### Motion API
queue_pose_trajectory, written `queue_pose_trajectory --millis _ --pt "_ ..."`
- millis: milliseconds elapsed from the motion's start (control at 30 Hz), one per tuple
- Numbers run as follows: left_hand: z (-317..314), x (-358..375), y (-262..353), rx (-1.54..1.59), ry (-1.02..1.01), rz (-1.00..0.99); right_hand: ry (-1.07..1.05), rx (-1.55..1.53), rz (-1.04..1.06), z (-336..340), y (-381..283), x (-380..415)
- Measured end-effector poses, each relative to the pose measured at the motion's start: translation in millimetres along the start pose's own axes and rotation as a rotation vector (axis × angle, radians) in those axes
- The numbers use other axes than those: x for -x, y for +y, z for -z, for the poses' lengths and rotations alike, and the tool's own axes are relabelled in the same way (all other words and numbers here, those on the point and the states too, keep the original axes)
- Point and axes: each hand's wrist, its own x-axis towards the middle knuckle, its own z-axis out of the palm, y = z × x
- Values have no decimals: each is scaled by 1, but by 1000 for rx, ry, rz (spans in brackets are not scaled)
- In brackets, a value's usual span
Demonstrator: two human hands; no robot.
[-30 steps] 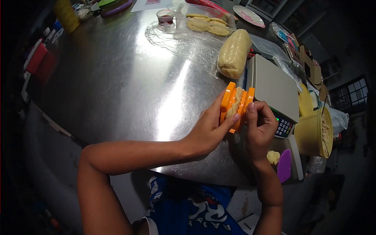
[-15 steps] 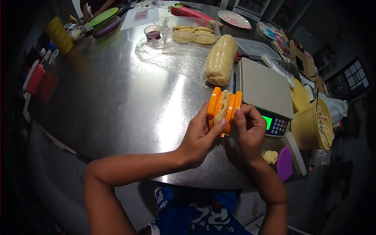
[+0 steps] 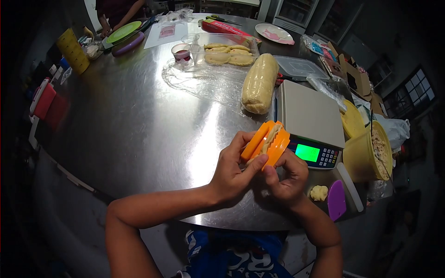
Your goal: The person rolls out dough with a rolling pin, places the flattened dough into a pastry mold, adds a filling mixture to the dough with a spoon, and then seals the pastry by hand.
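My left hand (image 3: 234, 169) grips an orange plastic dumpling press (image 3: 280, 144) from its left side, thumb along the lower edge. A strip of pale dough (image 3: 270, 139) sticks out between the two partly closed halves. On the other side my right hand (image 3: 291, 178) holds the press with curled fingers and thumb. The press is tilted above the steel table, in front of a digital scale (image 3: 311, 111) with a lit green display. Just behind it lies a thick roll of dough (image 3: 259, 85) in plastic wrap. A small dough lump (image 3: 319, 193) sits right of my right hand.
A purple scraper (image 3: 337, 200) and a yellow tub of filling (image 3: 368, 155) are at the right. Farther back stand a clear container (image 3: 197, 48) with shaped dough pieces, a small cup (image 3: 181, 52) and a baking paper box (image 3: 227, 28). Another person (image 3: 118, 14) is at the far left.
The press has turned, its top leaning to the right, and sits slightly lower in view. My right hand's grip has shifted lower along the press. The view has tilted slightly.
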Motion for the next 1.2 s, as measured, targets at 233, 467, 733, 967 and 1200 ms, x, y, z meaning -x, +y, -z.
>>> queue_pose_trajectory --millis 233,467,733,967,1200 --pt "5 -1 6 -204 -9 16 -17 10 -1 2 -4 1" --pt "7 -5 -1 -179 -56 13 8 -4 -83 1 -4 3" --pt "2 -6 -2 60 -20 121 -38 -23 -81 0 -2 5" --pt "14 -7 8 122 -83 242 102 -165 -117 48 12 -15" --pt "19 -10 24 8 -319 177 -352 -359 -402 66 22 -19"
